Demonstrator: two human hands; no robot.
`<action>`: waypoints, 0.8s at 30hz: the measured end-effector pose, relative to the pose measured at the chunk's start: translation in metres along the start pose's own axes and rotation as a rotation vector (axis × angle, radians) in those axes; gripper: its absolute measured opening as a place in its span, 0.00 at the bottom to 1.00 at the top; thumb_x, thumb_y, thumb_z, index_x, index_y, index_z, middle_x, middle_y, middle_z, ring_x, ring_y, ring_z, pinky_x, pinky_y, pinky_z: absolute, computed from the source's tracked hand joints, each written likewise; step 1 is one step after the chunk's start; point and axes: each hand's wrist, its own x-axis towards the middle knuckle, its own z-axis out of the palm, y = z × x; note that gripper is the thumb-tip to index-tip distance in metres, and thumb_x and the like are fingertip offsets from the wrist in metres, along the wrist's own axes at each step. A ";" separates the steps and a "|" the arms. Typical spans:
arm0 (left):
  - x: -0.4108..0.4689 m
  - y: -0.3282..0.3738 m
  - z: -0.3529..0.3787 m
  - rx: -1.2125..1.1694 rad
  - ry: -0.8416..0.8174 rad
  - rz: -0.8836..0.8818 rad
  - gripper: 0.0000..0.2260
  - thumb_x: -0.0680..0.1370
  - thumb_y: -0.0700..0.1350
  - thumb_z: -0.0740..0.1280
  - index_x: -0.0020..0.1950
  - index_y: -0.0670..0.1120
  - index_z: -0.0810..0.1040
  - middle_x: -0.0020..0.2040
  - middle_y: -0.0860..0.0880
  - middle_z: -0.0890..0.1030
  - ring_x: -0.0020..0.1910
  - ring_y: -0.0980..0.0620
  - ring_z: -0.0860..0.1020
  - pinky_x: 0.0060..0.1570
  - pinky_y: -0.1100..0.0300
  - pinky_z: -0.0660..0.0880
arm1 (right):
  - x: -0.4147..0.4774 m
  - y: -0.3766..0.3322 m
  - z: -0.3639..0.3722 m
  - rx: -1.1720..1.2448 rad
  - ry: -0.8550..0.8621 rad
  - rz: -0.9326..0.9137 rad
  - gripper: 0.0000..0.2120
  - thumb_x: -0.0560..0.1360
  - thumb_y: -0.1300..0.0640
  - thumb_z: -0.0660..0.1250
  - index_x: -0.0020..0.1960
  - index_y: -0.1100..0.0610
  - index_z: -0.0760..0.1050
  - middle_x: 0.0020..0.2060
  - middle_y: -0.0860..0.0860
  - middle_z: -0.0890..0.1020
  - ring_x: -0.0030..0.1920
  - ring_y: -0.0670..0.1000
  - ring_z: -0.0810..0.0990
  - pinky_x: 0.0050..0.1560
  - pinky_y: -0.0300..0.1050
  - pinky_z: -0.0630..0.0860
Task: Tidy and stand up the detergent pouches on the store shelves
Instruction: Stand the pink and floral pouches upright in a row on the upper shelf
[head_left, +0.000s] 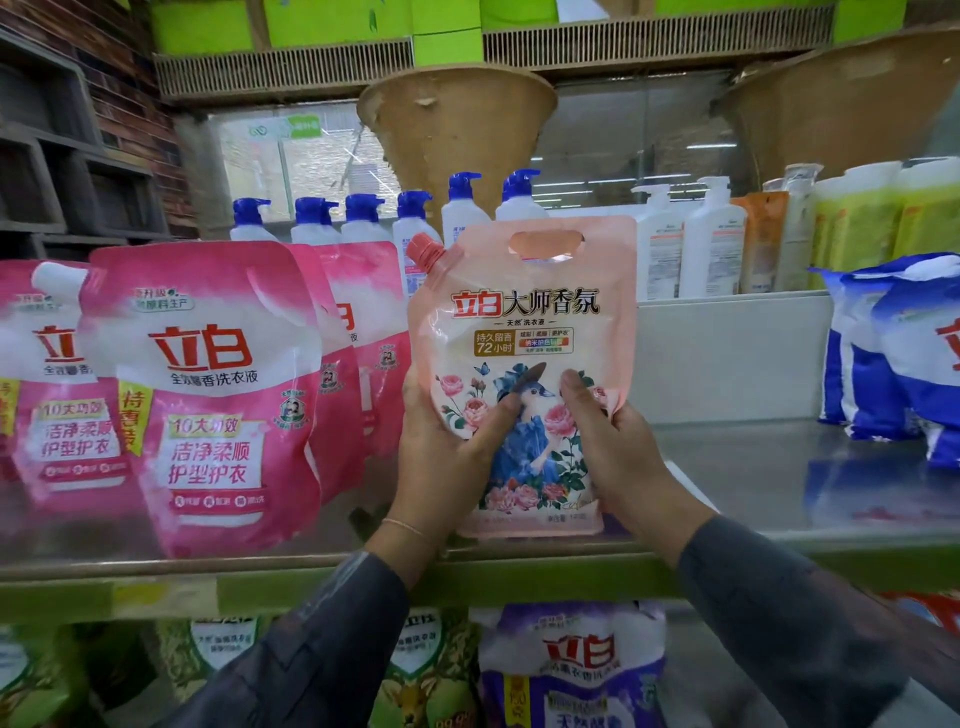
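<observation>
1. Pouch in pale pink (524, 374) stands upright on the steel shelf (779, 467), its base near the front edge, held by both hands
2. Left of that pouch, the deep pink pouches (208, 395) stand in a row, though leaning and overlapping; to its right the shelf lies bare up to the blue pouches (893, 353), which slump
3. So I judge the tidying partly done, with straightening left on both sides
4. Left hand (447, 457) clasps the pale pouch's left edge, thumb across the front
5. Right hand (618, 447) grips its right edge likewise, both forearms reaching up from below
</observation>
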 end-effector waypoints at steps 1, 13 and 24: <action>0.000 0.000 0.000 0.001 0.004 -0.004 0.34 0.68 0.59 0.74 0.68 0.55 0.62 0.58 0.51 0.80 0.54 0.52 0.82 0.50 0.50 0.82 | 0.000 0.001 0.000 -0.002 0.004 -0.001 0.26 0.58 0.20 0.68 0.45 0.37 0.81 0.47 0.55 0.87 0.49 0.63 0.86 0.52 0.68 0.82; -0.010 0.007 0.002 0.092 0.051 0.008 0.31 0.71 0.63 0.69 0.68 0.51 0.63 0.56 0.53 0.80 0.54 0.56 0.82 0.49 0.54 0.83 | 0.000 -0.001 -0.003 0.001 -0.023 0.011 0.28 0.60 0.21 0.69 0.47 0.41 0.81 0.47 0.54 0.88 0.49 0.63 0.86 0.50 0.69 0.82; -0.025 0.006 -0.003 0.199 0.041 0.023 0.30 0.74 0.68 0.61 0.70 0.55 0.62 0.59 0.51 0.77 0.58 0.52 0.78 0.52 0.46 0.80 | -0.014 -0.008 -0.004 -0.149 0.108 -0.037 0.29 0.68 0.27 0.65 0.56 0.49 0.76 0.44 0.50 0.86 0.44 0.55 0.86 0.45 0.59 0.85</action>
